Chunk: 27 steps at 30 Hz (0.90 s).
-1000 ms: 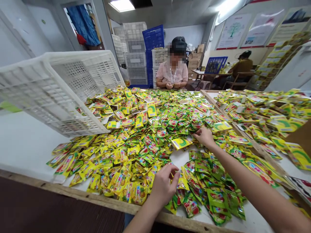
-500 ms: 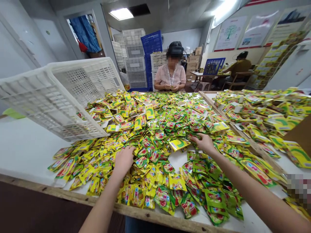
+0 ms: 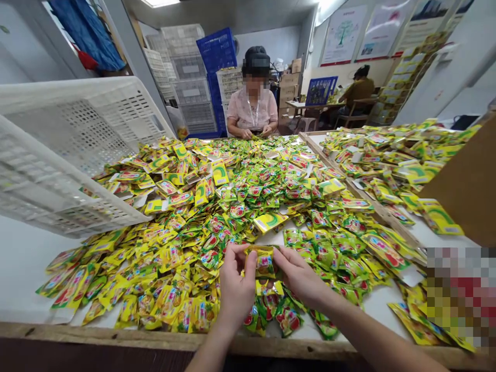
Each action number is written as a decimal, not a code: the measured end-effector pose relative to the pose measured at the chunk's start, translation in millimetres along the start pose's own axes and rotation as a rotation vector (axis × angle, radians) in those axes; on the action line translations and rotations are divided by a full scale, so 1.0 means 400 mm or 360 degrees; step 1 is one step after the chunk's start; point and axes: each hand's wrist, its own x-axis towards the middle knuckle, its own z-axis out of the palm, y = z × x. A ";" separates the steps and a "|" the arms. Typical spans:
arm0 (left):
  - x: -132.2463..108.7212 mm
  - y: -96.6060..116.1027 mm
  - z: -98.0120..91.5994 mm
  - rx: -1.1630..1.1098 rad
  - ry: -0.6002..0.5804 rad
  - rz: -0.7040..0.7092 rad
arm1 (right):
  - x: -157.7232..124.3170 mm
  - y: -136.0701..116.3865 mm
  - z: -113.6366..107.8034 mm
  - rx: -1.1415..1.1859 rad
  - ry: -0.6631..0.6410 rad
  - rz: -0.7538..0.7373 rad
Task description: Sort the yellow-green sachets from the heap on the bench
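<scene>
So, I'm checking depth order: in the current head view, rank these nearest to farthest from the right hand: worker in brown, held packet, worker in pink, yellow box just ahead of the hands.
1. Held packet: touching the right hand, at its left.
2. Yellow box: just ahead.
3. Worker in pink: well beyond the box.
4. Worker in brown: far back, right.

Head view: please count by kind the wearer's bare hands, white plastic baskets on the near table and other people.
Bare hands: 2 (left hand, right hand)
Perforated white plastic basket: 1
Other people: 2 (pink-topped person, brown-topped person)
Total: 5
</scene>
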 end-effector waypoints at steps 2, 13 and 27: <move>-0.014 -0.011 0.016 0.0094 -0.0011 0.0006 | -0.021 0.004 0.001 0.0057 -0.0101 0.0011; 0.189 0.010 0.110 0.1336 -0.0697 0.0451 | 0.013 0.023 -0.127 -0.0037 0.0988 -0.0307; 0.140 0.026 0.037 0.1096 -0.0477 0.0177 | 0.000 -0.010 -0.152 0.0093 0.1263 -0.0677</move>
